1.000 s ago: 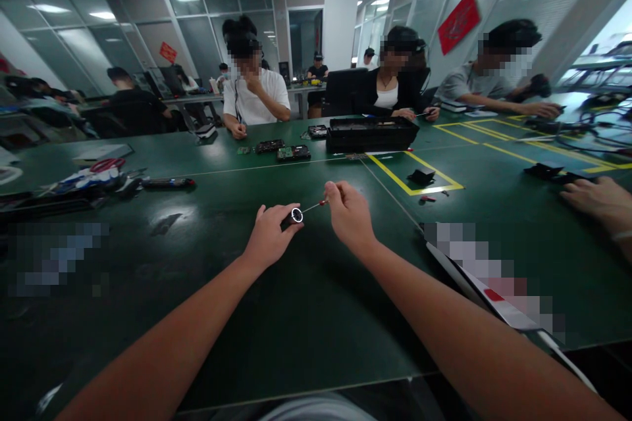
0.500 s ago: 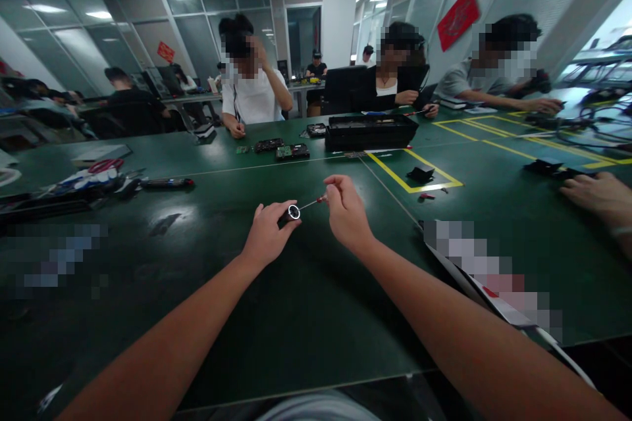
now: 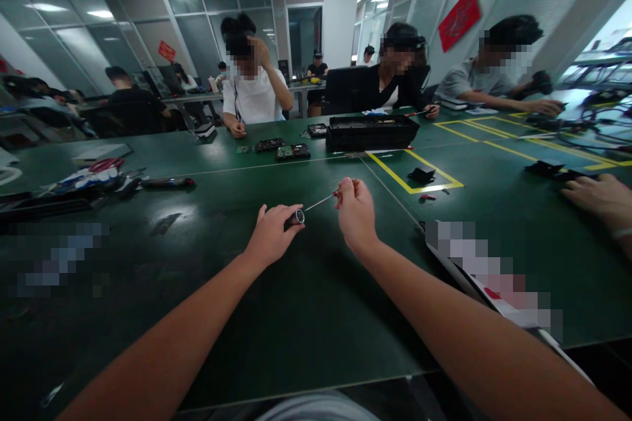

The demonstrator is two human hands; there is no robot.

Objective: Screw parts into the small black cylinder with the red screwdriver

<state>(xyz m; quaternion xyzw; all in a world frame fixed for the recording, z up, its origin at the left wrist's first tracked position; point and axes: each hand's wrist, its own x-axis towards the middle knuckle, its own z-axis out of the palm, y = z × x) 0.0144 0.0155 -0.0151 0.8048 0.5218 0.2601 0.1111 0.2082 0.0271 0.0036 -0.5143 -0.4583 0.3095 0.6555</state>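
Note:
Near the middle of the green table, my left hand (image 3: 270, 234) is closed around a small dark cylinder (image 3: 299, 216) whose round, pale-rimmed end faces me. To its right, my right hand (image 3: 356, 212) pinches the reddish handle of a thin screwdriver (image 3: 320, 203). The metal shaft slants down and left, and its tip is close to the cylinder's open end. Whether the tip touches the cylinder is too small to tell. Both hands are held over the table, with most of the handle hidden by my right fingers.
A long black housing (image 3: 370, 133) and circuit parts (image 3: 292, 152) lie across the table (image 3: 296, 316). At left are a dark pen-like tool (image 3: 168, 183) and piled tools. A small black part (image 3: 422, 175) lies inside yellow tape. Another person's hand (image 3: 600, 200) rests at right.
My right hand has moved right, drawing the screwdriver away from the cylinder. My left hand has shifted slightly right, and the cylinder's end looks less bright.

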